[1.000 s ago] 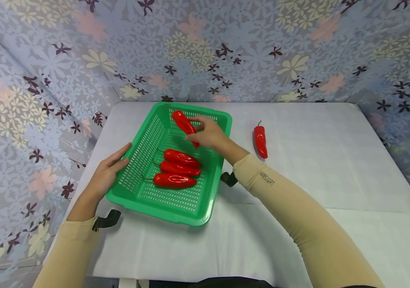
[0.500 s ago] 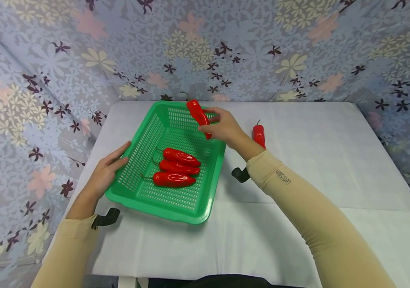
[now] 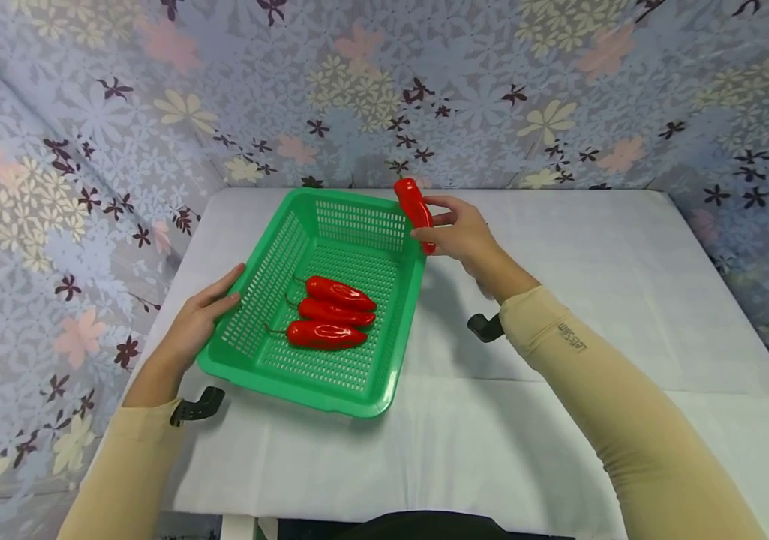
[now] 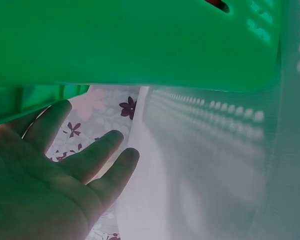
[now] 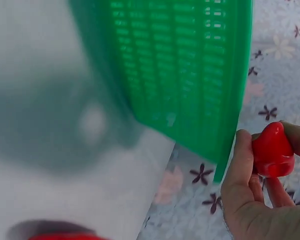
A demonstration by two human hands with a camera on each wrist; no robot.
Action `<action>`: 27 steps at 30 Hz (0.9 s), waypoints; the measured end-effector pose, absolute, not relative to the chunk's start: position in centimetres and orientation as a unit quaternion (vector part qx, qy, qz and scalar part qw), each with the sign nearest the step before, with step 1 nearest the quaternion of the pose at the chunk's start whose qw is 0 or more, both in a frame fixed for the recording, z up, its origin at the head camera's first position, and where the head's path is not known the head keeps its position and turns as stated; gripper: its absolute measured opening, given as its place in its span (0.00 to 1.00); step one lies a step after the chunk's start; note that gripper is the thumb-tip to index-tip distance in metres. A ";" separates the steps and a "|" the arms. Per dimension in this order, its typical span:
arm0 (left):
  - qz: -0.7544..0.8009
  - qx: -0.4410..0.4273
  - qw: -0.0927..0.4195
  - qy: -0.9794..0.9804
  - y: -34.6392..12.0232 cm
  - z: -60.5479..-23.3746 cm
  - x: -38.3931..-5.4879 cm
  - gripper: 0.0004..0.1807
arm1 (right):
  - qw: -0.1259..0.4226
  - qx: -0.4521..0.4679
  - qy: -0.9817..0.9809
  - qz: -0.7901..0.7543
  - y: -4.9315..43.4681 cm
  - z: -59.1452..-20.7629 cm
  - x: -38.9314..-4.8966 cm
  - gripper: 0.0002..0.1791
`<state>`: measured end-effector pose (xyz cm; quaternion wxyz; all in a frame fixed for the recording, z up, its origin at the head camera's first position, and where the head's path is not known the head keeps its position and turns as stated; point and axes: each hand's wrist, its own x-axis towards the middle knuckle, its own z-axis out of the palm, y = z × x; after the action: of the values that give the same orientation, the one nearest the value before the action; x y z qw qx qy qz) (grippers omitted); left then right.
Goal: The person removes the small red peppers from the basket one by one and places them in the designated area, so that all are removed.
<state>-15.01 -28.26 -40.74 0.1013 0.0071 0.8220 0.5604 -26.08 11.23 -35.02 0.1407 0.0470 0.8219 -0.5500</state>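
My right hand (image 3: pixel 461 234) pinches a glossy red chili pepper (image 3: pixel 414 210) between thumb and fingers. It holds the pepper above the far right rim of the green plastic basket (image 3: pixel 406 330). Seen end-on in the right wrist view, this pepper is beside the basket's wall. Inside the basket, three more red peppers (image 3: pixel 327 335) lie side by side, stems to the left. My left hand (image 3: pixel 188 330) rests at the basket's left rim. Its fingers (image 4: pixel 110 172) are spread and fairly straight below the rim in the left wrist view.
A white cloth (image 3: pixel 587 450) covers the table under the basket. Another red pepper (image 5: pixel 65 237) lies on it to the right, mostly hidden by my right hand in the head view. Floral fabric (image 3: pixel 384 97) hangs behind the table's far edge.
My right hand has carried its pepper rightward from over the basket's interior to the rim, now covering the table pepper in the head view. The left hand stays at the rim.
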 end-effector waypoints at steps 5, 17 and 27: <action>0.556 0.006 0.102 0.825 -28.3 -40.8 -14.8 0.29 | 0.138 0.076 0.828 -0.538 13.3 -35.1 -26.0 0.39; 0.565 -0.007 0.100 0.819 -28.2 -40.9 -14.9 0.29 | 0.131 0.144 0.809 -0.555 18.4 -36.4 -26.0 0.41; 0.580 -0.014 0.104 0.808 -28.1 -40.8 -14.9 0.30 | 0.115 0.175 0.810 -0.549 21.6 -37.9 -25.7 0.43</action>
<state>-14.87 -28.11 -40.82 0.1040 -0.0138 0.8079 0.5799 -25.65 21.62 -37.95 0.1148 0.1750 0.8095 -0.5485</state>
